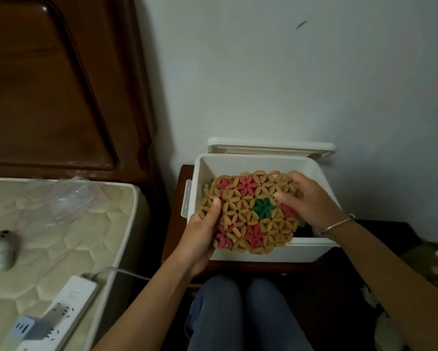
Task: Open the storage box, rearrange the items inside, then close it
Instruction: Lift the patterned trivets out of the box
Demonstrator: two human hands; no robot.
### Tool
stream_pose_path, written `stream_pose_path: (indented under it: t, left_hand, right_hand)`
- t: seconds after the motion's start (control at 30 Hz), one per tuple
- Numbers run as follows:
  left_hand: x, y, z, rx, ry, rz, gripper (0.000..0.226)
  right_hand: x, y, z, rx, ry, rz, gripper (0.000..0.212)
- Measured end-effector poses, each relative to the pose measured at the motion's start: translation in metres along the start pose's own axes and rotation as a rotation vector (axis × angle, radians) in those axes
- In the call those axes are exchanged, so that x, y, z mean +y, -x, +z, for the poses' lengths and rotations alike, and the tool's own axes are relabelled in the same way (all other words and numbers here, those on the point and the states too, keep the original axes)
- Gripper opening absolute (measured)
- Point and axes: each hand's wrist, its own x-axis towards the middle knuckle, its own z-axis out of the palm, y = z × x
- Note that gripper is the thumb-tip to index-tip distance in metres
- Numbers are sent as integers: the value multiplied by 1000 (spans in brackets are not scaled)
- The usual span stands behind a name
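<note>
- The beaded mat [248, 211] hides most of the storage box's [253, 252] inside; something dark under the right wrist is too dim to name.
- Its long side runs from hand to hand, face up.
- It has tan petal beads, red flowers and one green.
- The left hand [202, 234] grips its left edge, thumb on top; the right hand [306, 198] curls round the far right corner.
- The lid [271, 146] stands beyond the hands.
</note>
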Motion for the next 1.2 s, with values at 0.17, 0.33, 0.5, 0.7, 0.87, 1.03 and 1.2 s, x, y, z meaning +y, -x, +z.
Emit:
stream_pose_path:
  t: [0.17, 0.33, 0.5, 0.7, 0.87, 1.03, 1.2]
  left_hand:
    - [-17, 10, 0, -14, 3, -57, 48]
    - [-27, 12, 1, -48, 145, -126, 48]
    - [-33, 14, -1, -60, 230, -170, 56]
    - [-36, 20, 3, -111, 204, -204, 59]
    - [-38, 20, 4, -120, 230, -198, 59]
    - [-40, 21, 3, -145, 211, -159, 48]
    - [-40, 23, 2, -151, 246, -136, 51]
  right_hand:
    - [3, 21, 6, -53, -141, 19, 9]
    - [2, 22, -3, -140, -189, 32, 13]
    - [4, 15, -12, -229, -162, 68, 17]
    - [2, 5, -13, -350, -161, 102, 13]
    - [1, 1, -7, -349, -49, 79, 11]
    - [0, 2, 1, -310, -50, 89, 6]
    - [6, 11, 12, -158, -221, 112, 14]
